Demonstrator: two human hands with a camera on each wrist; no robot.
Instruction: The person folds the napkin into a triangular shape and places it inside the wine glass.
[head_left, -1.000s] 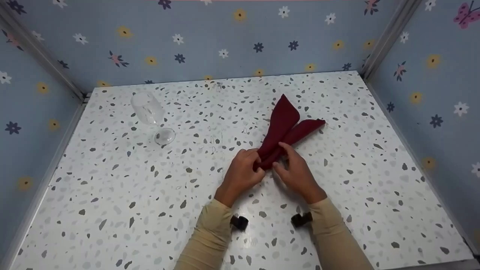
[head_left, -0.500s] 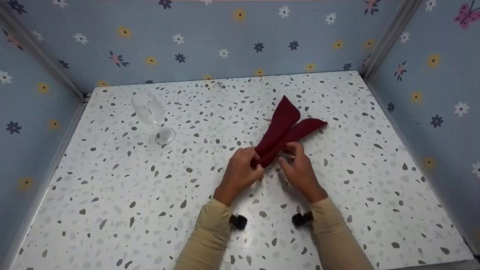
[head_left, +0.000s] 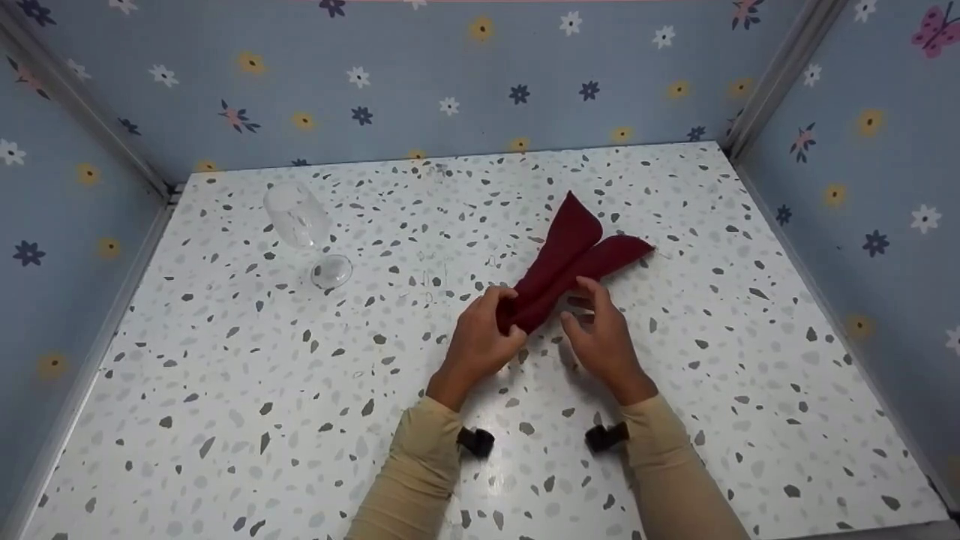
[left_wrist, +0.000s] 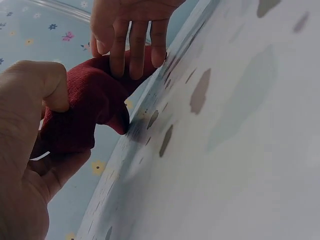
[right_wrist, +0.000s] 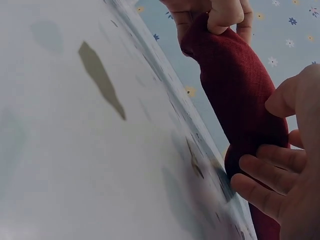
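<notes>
A dark red cloth napkin (head_left: pixel 566 259), gathered at its near end, fans out into two pointed wings toward the back of the table. My left hand (head_left: pixel 480 337) grips the gathered end between thumb and fingers, which the left wrist view also shows. Beside the napkin's right edge is my right hand (head_left: pixel 604 341), its fingers extended and loosely bent. In the right wrist view the fingers of the right hand (right_wrist: pixel 280 175) lie against the cloth (right_wrist: pixel 235 90), thumb on the other side, without closing round it.
A clear stemmed glass (head_left: pixel 298 217) stands upright at the back left, its round foot on the speckled white table (head_left: pixel 247 360). Flower-patterned blue panels (head_left: pixel 450 75) enclose the table at the back and both sides.
My right hand has come off the folds and shifted slightly right along the napkin's edge. My left hand has adjusted its hold on the gathered end, its index finger lifting higher.
</notes>
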